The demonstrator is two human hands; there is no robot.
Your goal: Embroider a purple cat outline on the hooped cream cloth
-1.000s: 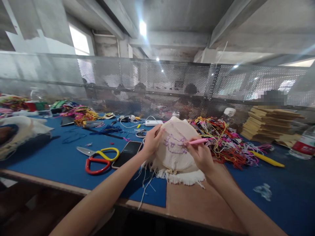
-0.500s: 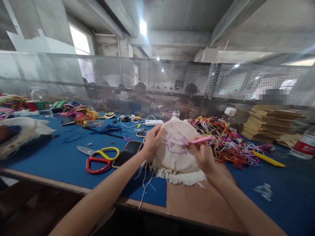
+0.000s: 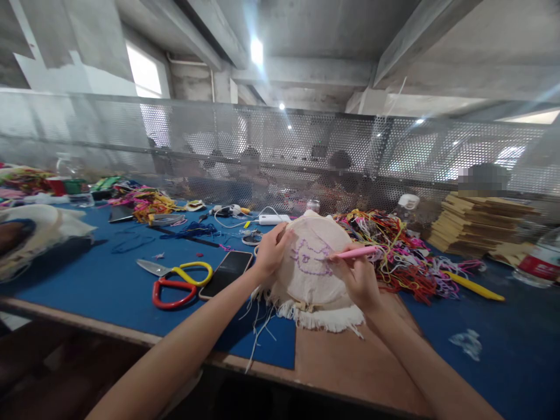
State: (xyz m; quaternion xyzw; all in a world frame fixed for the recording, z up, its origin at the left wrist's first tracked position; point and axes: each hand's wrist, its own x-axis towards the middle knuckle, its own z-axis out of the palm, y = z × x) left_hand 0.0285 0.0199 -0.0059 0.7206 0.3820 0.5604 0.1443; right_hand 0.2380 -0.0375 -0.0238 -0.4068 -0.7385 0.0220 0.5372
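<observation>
I see the left hand [image 3: 272,251] gripping the left edge of a round framed cloth [image 3: 315,289] at the table [image 3: 350,373], the right hand [image 3: 361,277], apart from it, pinching a pink tool [image 3: 357,252] by the purple stitching [image 3: 313,273], scissors [image 3: 172,273] and phone [image 3: 228,274] lying left, tangled yarn [image 3: 402,256] right.

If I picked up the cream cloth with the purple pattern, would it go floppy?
The cloth would probably stay stiff in the middle, because it looks stretched flat in a round hoop. Its fringe would likely flop, since its strands spread loose beyond the hoop.
</observation>
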